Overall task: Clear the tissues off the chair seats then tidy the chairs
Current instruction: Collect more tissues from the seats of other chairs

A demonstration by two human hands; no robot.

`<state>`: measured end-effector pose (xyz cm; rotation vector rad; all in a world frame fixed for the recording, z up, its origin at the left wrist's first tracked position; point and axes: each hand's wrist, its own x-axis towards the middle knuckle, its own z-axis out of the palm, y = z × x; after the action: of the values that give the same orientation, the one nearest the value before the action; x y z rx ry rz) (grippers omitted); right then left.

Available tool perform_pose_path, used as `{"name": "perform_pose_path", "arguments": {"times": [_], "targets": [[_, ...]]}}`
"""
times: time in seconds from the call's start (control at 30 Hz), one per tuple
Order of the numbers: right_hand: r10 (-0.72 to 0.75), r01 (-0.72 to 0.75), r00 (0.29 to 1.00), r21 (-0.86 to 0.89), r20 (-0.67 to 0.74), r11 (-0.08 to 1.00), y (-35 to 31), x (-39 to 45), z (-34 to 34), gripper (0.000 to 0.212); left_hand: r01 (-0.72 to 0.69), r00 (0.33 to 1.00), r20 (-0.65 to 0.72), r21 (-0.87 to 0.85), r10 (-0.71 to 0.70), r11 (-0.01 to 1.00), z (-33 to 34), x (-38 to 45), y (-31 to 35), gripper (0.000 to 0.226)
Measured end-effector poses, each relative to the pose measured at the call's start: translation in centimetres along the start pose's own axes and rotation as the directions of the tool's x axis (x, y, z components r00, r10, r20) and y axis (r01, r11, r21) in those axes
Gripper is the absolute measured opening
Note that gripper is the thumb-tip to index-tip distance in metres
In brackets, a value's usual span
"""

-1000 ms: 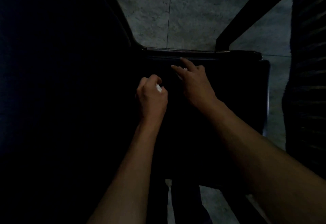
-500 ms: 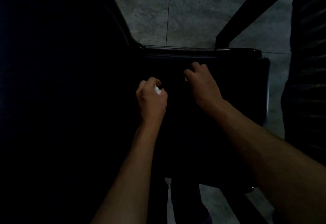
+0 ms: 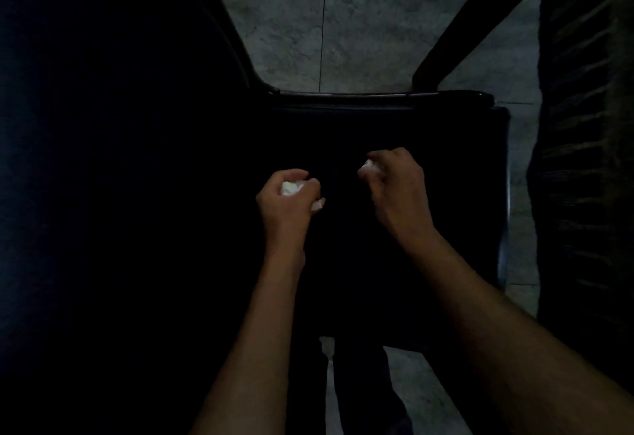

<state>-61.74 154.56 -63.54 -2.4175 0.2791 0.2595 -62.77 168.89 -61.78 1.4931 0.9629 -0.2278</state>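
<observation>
Tissue wads (image 3: 291,188) (image 3: 372,167) balled inside clenched left hand (image 3: 286,203) and right hand (image 3: 398,187) above chair seat (image 3: 446,146).

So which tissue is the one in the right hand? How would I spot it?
Start at the black chair seat that fills the middle, over the grey floor. Two hands hover above it; the right hand is the one nearer the seat's far edge. Its tissue is the white wad peeking from the fingertips, higher in the picture than the left hand's tissue.

Crumpled white paper tissue (image 3: 291,188), matt black chair seat (image 3: 446,146), mottled grey stone floor (image 3: 370,23).
</observation>
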Motion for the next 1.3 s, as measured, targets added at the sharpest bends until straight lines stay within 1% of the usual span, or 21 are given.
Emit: {"name": "perform_pose_path", "arguments": {"times": [0.03,0.07,0.1,0.13,0.2,0.27,0.37,0.43,0.5,0.57,0.63,0.7,0.73,0.8,0.9,0.97,1.03,1.1,1.2,1.3], "targets": [[0.032,-0.030,0.999,0.061,-0.020,0.998,-0.4,-0.8,-0.1,0.025,0.081,0.997,0.030,-0.138,-0.078,0.987,-0.1,-0.5,0.1,0.014],[0.080,-0.075,0.996,0.134,-0.031,0.988,-0.8,-1.7,-0.2,0.025,0.162,0.986,0.082,-0.274,-0.145,0.948,-0.3,-1.0,0.1,0.014],[0.140,-0.130,0.990,0.215,-0.033,0.968,-1.2,-2.6,-0.3,0.024,0.240,0.970,0.145,-0.397,-0.197,0.886,-0.5,-1.3,0.0,0.014],[0.199,-0.183,0.980,0.292,-0.028,0.939,-1.6,-3.5,-0.4,0.024,0.304,0.951,0.208,-0.490,-0.229,0.817,-0.8,-1.7,-0.1,0.013],[0.268,-0.236,0.963,0.414,-0.021,0.879,-2.7,-5.1,-0.4,0.022,0.388,0.918,0.315,-0.587,-0.241,0.711,-1.3,-2.4,-0.6,0.013],[0.256,-0.213,0.966,0.505,-0.017,0.836,-3.6,-6.6,-0.2,0.016,0.420,0.900,0.376,-0.613,-0.221,0.669,-1.6,-3.4,-1.0,0.021],[0.206,-0.173,0.979,0.539,0.000,0.824,-4.4,-8.3,0.9,0.013,0.416,0.900,0.384,-0.617,-0.206,0.668,-1.7,-4.8,-1.3,0.031],[0.195,-0.158,0.981,0.520,-0.017,0.840,-4.5,-8.9,1.4,0.012,0.412,0.904,0.373,-0.618,-0.211,0.670,-1.8,-5.8,-1.4,0.037],[0.171,-0.116,0.983,0.490,-0.068,0.864,-4.5,-9.1,1.7,0.010,0.413,0.903,0.374,-0.632,-0.209,0.656,-2.1,-6.5,-1.6,0.039],[0.139,-0.079,0.985,0.444,-0.104,0.893,-4.5,-9.4,1.9,0.008,0.408,0.906,0.374,-0.642,-0.199,0.649,-2.3,-7.0,-1.8,0.039],[0.086,-0.035,0.989,0.377,-0.119,0.926,-4.6,-10.0,2.3,0.008,0.380,0.919,0.344,-0.642,-0.192,0.666,-2.4,-7.4,-2.0,0.033],[0.021,0.020,0.992,0.318,-0.123,0.948,-4.7,-10.6,2.6,0.013,0.324,0.943,0.271,-0.596,-0.195,0.735,-2.4,-7.5,-2.1,0.022],[-0.002,0.038,0.993,0.310,-0.116,0.950,-4.8,-10.9,2.7,0.016,0.297,0.952,0.236,-0.562,-0.195,0.772,-2.5,-7.6,-2.0,0.020],[-0.021,0.047,0.997,0.341,-0.080,0.939,-5.3,-11.5,2.3,0.020,0.254,0.965,0.188,-0.503,-0.183,0.826,-2.7,-7.6,-1.5,0.021],[-0.033,0.021,0.999,0.421,0.023,0.907,-6.0,-12.8,1.6,0.026,0.182,0.983,0.089,-0.423,-0.159,0.888,-2.9,-7.5,-0.6,0.013],[-0.029,-0.006,0.997,0.454,0.070,0.891,-6.1,-13.9,0.9,0.026,0.092,0.996,0.011,-0.317,-0.094,0.944,-3.1,-7.5,-0.1,0.012],[-0.010,-0.011,0.999,0.461,0.043,0.887,-6.0,-14.5,-0.2,0.021,-0.030,0.999,-0.030,-0.213,0.024,0.976,-3.3,-7.7,0.5,0.012],[0.024,-0.015,1.000,0.399,-0.017,0.917,-6.2,-14.8,-1.7,0.021,-0.141,0.990,-0.035,-0.101,0.138,0.985,-3.7,-8.3,1.8,0.012],[0.072,-0.051,0.996,0.296,-0.059,0.954,-7.2,-13.9,-3.7,0.031,-0.248,0.968,0.043,0.087,0.245,0.965,-4.4,-9.5,4.2,0.013],[0.024,-0.011,0.998,0.196,-0.066,0.980,-9.5,-12.7,-6.5,0.042,-0.375,0.927,0.116,0.246,0.357,0.894,-5.5,-11.1,7.0,0.013]]}}
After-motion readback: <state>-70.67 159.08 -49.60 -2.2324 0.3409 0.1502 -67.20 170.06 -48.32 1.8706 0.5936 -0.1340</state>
